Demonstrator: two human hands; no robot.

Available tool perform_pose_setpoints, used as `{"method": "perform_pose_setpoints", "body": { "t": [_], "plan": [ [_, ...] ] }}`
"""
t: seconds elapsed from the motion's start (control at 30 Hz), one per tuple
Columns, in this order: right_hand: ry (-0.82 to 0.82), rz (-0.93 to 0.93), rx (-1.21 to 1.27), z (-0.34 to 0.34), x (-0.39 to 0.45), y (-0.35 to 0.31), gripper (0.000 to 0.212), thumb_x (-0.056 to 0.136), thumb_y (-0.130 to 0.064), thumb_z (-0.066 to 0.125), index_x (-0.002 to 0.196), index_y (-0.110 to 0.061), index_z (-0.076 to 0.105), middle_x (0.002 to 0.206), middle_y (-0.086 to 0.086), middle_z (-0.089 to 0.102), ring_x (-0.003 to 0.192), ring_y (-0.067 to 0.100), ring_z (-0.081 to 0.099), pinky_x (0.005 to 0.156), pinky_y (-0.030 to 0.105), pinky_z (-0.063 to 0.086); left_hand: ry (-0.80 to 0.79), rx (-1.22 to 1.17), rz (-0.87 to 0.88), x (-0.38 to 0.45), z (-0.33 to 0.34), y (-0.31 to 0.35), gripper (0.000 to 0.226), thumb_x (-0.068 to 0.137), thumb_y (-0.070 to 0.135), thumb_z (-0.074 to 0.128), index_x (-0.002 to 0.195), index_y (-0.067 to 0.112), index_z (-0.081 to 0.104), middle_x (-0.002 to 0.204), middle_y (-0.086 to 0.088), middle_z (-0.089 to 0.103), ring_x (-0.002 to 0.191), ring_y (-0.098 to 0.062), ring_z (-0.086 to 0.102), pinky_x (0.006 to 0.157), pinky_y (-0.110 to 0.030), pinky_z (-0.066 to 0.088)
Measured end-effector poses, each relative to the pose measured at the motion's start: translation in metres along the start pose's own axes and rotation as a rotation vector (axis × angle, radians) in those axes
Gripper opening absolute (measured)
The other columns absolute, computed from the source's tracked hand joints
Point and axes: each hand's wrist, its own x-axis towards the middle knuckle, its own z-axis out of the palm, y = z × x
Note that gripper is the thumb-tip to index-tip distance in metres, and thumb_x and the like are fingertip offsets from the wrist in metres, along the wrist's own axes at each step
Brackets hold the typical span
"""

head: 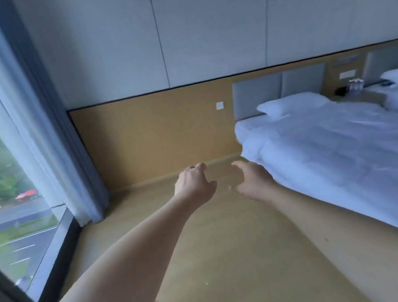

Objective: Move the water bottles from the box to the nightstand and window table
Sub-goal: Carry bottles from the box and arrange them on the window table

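Observation:
Both my arms stretch forward over the wooden floor. My left hand and my right hand hang side by side with fingers loosely curled, and neither holds anything. Far off at the right, clear water bottles stand on the nightstand between the two beds; they are small and blurred. No box and no window table are in view.
A bed with white sheets and a pillow fills the right side. A large window with blue curtains runs along the left. A wood-panelled wall stands ahead across the bare floor.

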Motion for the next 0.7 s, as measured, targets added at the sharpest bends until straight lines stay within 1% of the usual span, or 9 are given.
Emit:
{"method": "perform_pose_setpoints", "body": {
  "t": [0.07,0.17,0.33,0.43,0.53,0.7],
  "plan": [
    [0.049,0.075,-0.006,-0.033,-0.016,0.047,0.082,0.084,-0.041,0.075,0.155,-0.025,0.037,0.153,0.005,0.046,0.139,0.026,0.045,0.105,0.035,0.044,-0.032,-0.001,0.108,0.005,0.02,0.054,0.062,0.09,0.042,0.066,0.146,0.019,0.049,0.135,-0.01,0.058,0.128,-0.031,0.053,0.097,-0.038,0.049],
    [0.111,0.188,-0.013,-0.083,-0.047,0.12,0.079,0.085,-0.04,0.073,0.154,-0.027,0.036,0.15,0.005,0.045,0.138,0.026,0.044,0.1,0.036,0.045,-0.082,0.001,0.246,0.01,0.05,0.139,0.06,0.09,0.041,0.066,0.143,0.019,0.05,0.131,-0.009,0.058,0.125,-0.032,0.054,0.094,-0.038,0.05],
    [0.23,0.364,-0.016,-0.172,-0.111,0.239,0.078,0.086,-0.038,0.072,0.154,-0.027,0.035,0.154,0.004,0.042,0.139,0.026,0.043,0.104,0.041,0.047,-0.155,-0.005,0.448,0.0,0.107,0.291,0.06,0.093,0.04,0.062,0.147,0.019,0.045,0.133,-0.008,0.056,0.125,-0.032,0.051,0.093,-0.041,0.05],
    [0.297,0.458,-0.03,-0.219,-0.153,0.304,0.078,0.086,-0.037,0.073,0.154,-0.025,0.036,0.153,0.005,0.044,0.14,0.026,0.043,0.105,0.039,0.046,-0.184,-0.046,0.57,-0.017,0.144,0.381,0.059,0.093,0.041,0.064,0.145,0.017,0.046,0.131,-0.01,0.055,0.127,-0.032,0.05,0.096,-0.043,0.049],
    [0.337,0.558,-0.044,-0.257,-0.195,0.361,0.078,0.087,-0.038,0.074,0.154,-0.025,0.037,0.153,0.005,0.045,0.14,0.025,0.043,0.106,0.037,0.045,-0.226,-0.089,0.702,-0.04,0.177,0.462,0.059,0.093,0.04,0.065,0.143,0.015,0.047,0.127,-0.012,0.057,0.125,-0.034,0.05,0.096,-0.045,0.05],
    [0.403,0.691,-0.018,-0.304,-0.253,0.431,0.08,0.088,-0.039,0.073,0.156,-0.025,0.034,0.154,0.004,0.044,0.142,0.026,0.04,0.11,0.04,0.042,-0.315,-0.124,0.845,-0.069,0.222,0.57,0.063,0.093,0.04,0.067,0.146,0.014,0.046,0.135,-0.015,0.056,0.129,-0.036,0.049,0.104,-0.045,0.046]
  ]
}}
